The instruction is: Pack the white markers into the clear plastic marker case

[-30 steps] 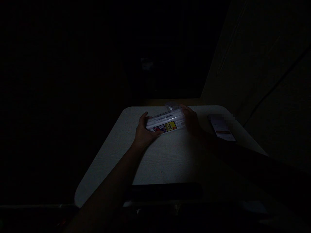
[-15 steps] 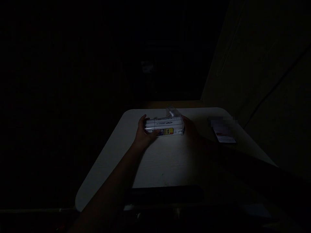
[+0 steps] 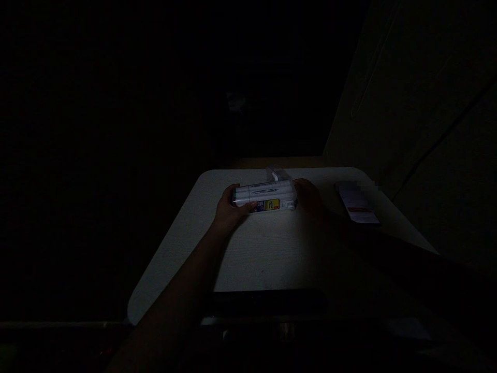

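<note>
A clear plastic case of white markers (image 3: 260, 195) lies sideways over the table, with a yellow and purple label on its near side. A see-through flap (image 3: 276, 173) stands up at its back right. My left hand (image 3: 230, 207) is closed around the case's left end, the thumb along the label. At the right end, against or very close to the case, is my right hand (image 3: 308, 196). Deep shadow hides its fingers, so I cannot tell how they are set.
The light table (image 3: 248, 254) has rounded corners. A phone (image 3: 356, 204) with a lit screen lies to the right. A dark bar (image 3: 267, 303) runs along the near edge. Beside the right wall hangs a dark cable (image 3: 438, 140). The surroundings are very dark.
The case has tilted slightly, its right end a little higher, and more of its left end shows. Both hands stay at its ends. The view has shifted a little.
</note>
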`<state>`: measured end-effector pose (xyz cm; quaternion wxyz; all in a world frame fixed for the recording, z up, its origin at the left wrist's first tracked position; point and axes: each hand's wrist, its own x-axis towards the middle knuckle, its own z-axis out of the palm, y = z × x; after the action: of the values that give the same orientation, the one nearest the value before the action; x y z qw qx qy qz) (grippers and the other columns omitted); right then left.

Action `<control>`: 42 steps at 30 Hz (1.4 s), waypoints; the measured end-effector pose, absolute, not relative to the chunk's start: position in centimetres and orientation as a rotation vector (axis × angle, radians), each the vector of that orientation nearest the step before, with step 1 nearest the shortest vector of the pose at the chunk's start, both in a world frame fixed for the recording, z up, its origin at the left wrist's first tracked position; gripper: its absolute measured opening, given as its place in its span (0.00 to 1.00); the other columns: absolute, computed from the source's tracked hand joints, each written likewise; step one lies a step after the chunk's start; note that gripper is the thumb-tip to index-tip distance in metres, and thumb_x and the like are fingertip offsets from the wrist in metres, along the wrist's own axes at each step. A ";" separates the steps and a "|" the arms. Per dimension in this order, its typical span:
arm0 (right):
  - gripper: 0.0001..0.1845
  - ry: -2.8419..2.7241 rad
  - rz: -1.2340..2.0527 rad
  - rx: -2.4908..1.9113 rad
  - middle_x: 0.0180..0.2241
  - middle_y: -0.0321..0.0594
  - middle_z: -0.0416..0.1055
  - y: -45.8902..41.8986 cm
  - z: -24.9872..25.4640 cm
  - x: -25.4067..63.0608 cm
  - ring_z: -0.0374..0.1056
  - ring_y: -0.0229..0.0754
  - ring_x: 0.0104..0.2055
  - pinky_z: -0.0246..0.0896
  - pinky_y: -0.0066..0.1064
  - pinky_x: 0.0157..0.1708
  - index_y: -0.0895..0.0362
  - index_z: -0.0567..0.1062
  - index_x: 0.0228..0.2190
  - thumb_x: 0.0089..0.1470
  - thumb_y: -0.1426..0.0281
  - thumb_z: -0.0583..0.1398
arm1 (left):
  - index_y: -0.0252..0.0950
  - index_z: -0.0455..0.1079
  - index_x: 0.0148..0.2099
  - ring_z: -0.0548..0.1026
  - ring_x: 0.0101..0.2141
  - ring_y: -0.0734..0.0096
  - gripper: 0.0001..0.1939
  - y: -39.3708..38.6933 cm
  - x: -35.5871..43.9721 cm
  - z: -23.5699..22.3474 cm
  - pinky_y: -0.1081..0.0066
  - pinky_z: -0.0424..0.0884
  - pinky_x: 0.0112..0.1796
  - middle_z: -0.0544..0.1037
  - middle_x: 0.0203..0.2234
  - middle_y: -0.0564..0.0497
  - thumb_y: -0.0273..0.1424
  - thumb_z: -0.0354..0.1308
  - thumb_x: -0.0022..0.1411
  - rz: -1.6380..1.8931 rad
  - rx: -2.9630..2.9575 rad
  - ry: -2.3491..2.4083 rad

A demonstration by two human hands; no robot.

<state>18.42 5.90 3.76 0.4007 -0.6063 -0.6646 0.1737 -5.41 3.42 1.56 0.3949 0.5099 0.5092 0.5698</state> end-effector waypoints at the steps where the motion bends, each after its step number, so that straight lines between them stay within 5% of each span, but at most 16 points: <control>1: 0.15 -1.705 0.420 -1.521 0.41 0.47 0.79 6.1 3.8 18.5 0.73 0.47 0.46 0.65 0.38 0.52 0.55 0.76 0.33 0.63 0.66 0.51 | 0.34 0.66 0.54 0.76 0.42 0.62 0.45 3.4 -5.3 1.7 0.60 0.76 0.47 0.75 0.44 0.45 0.37 0.77 0.31 1.455 1.286 1.293; 10: 0.19 -1.765 0.382 -1.430 0.44 0.47 0.79 6.1 3.0 19.1 0.73 0.47 0.48 0.66 0.39 0.53 0.55 0.76 0.37 0.65 0.61 0.48 | 0.35 0.66 0.51 0.77 0.41 0.62 0.42 3.2 -5.1 2.1 0.61 0.77 0.44 0.76 0.42 0.46 0.35 0.76 0.30 1.481 1.262 1.299; 19: 0.33 -1.796 0.565 -1.255 0.51 0.50 0.77 4.5 2.4 20.3 0.71 0.49 0.55 0.63 0.40 0.60 0.55 0.76 0.42 0.61 0.42 0.47 | 0.34 0.66 0.54 0.78 0.41 0.61 0.43 3.3 -5.0 1.9 0.61 0.79 0.44 0.77 0.43 0.45 0.32 0.76 0.33 1.499 1.246 1.292; 24: 0.20 -1.674 0.609 -1.326 0.31 0.41 0.77 4.5 4.4 19.3 0.72 0.43 0.37 0.67 0.32 0.41 0.54 0.73 0.27 0.60 0.51 0.57 | 0.34 0.66 0.59 0.79 0.40 0.59 0.46 4.3 -5.3 0.8 0.61 0.80 0.43 0.78 0.43 0.44 0.30 0.76 0.35 1.558 1.227 1.299; 28: 0.25 -1.652 0.839 -1.390 0.13 0.31 0.60 4.1 6.6 18.2 0.57 0.32 0.18 0.52 0.26 0.23 0.55 0.64 0.14 0.62 0.65 0.53 | 0.33 0.66 0.60 0.79 0.42 0.58 0.46 4.3 -5.4 0.8 0.62 0.80 0.43 0.77 0.45 0.42 0.32 0.76 0.37 1.563 1.265 1.330; 37: 0.26 -1.512 1.025 -1.507 0.08 0.31 0.57 3.7 9.4 17.5 0.50 0.29 0.11 0.42 0.25 0.16 0.57 0.64 0.09 0.58 0.71 0.56 | 0.31 0.65 0.60 0.77 0.47 0.56 0.48 3.4 -5.4 1.7 0.58 0.76 0.51 0.75 0.48 0.41 0.34 0.76 0.36 1.530 1.294 1.383; 42: 0.28 -1.512 1.130 -1.468 0.08 0.30 0.55 3.3 9.7 17.8 0.49 0.28 0.12 0.41 0.23 0.15 0.56 0.63 0.10 0.59 0.66 0.59 | 0.33 0.66 0.59 0.77 0.45 0.57 0.47 3.5 -5.3 1.6 0.58 0.76 0.50 0.75 0.46 0.43 0.35 0.76 0.35 1.528 1.304 1.384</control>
<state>17.78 3.34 9.66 0.3667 -0.5711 -0.5883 0.4397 -5.33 3.47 1.59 0.3440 0.5018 0.5326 0.5884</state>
